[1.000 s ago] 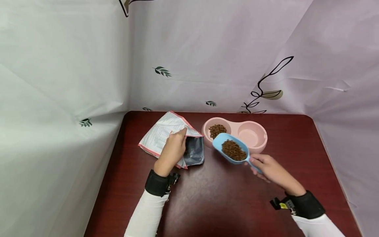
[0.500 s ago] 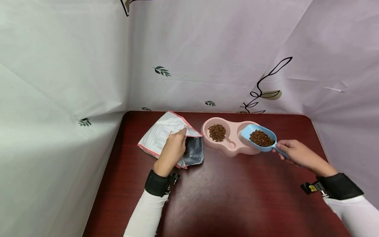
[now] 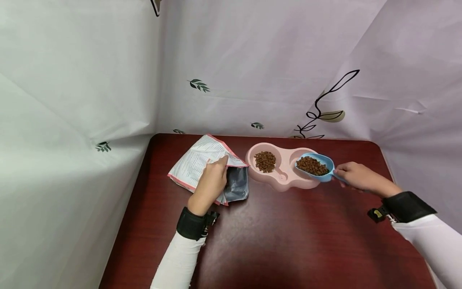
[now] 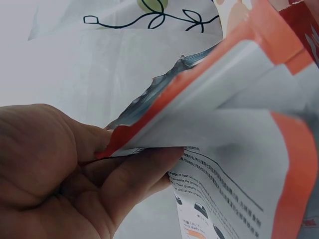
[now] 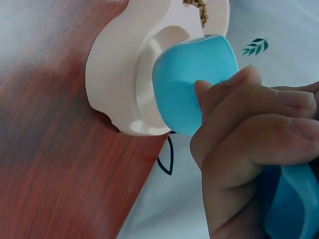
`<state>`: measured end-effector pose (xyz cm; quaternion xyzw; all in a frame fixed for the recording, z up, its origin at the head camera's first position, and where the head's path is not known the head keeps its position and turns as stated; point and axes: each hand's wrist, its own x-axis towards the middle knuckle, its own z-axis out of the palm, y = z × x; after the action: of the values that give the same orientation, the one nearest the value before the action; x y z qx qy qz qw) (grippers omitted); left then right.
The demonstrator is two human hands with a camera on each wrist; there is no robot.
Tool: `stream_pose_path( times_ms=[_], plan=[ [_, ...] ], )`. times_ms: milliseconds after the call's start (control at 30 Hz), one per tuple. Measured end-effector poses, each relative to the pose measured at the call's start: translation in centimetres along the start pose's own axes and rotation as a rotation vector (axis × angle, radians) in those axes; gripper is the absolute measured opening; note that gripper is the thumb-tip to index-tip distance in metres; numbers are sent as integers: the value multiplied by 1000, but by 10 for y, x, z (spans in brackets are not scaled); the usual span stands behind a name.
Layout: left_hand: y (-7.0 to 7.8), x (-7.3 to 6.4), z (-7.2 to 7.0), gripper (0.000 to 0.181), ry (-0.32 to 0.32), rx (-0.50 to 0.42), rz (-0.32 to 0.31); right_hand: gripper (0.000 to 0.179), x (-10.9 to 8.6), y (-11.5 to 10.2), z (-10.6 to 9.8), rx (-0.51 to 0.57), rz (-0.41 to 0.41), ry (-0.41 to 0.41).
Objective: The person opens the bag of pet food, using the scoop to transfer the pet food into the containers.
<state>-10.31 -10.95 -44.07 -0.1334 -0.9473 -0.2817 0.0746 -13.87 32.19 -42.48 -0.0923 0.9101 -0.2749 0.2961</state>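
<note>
- since the earliest head view, the blue scoop [image 3: 326, 160] has swung from the bowl's left half to its right; in the last half second its load has slid toward the front lip.
- the scoop's long axis runs nearly sideways in the head view, its lip aimed left and slightly toward the far edge of the bench [image 3: 274, 233], its handle going right into the right hand [image 3: 353, 176].
- that hand's fingers are wrapped round the handle, while the scoop is over the right compartment [image 3: 296, 154].
- brown kibble [image 3: 312, 166] fills much of the scoop, reaching its lip.
- the pink double bowl [image 3: 285, 160] lies lengthwise left to right; its left compartment [image 3: 265, 147] holds loose kibble, and the scoop hides much of the right one.
- the left hand's [image 3: 211, 180] fingers pinch the edge of the printed bag [image 3: 195, 160], in the same place as before.
- the bag's mouth gapes rightward toward the bowl, showing silvery lining; i cannot tell what is inside.
</note>
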Motion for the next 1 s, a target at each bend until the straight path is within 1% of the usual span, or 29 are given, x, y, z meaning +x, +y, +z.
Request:
stream_pose_path(
  times_ms=[233, 433, 600, 767, 867, 1000],
  plan=[
    [1, 1, -1, 35, 6, 1, 0, 29, 11, -1, -8, -92, -5, 24],
    [0, 1, 0, 35, 2, 0, 0, 25, 15, -6, -8, -179, -26, 54],
    [0, 1, 0, 35, -3, -8, -2, 23, 18, -9, -6, -260, -54, 99],
    [1, 0, 0, 35, -3, -9, -4, 21, 20, -9, -6, -365, -102, 154],
    [1, 0, 0, 35, 1, -8, -1, 20, 21, -9, -5, -398, -99, 173],
    [1, 0, 2, 34, 6, 2, 2, 20, 19, -13, -3, -417, -75, 197]
  ],
)
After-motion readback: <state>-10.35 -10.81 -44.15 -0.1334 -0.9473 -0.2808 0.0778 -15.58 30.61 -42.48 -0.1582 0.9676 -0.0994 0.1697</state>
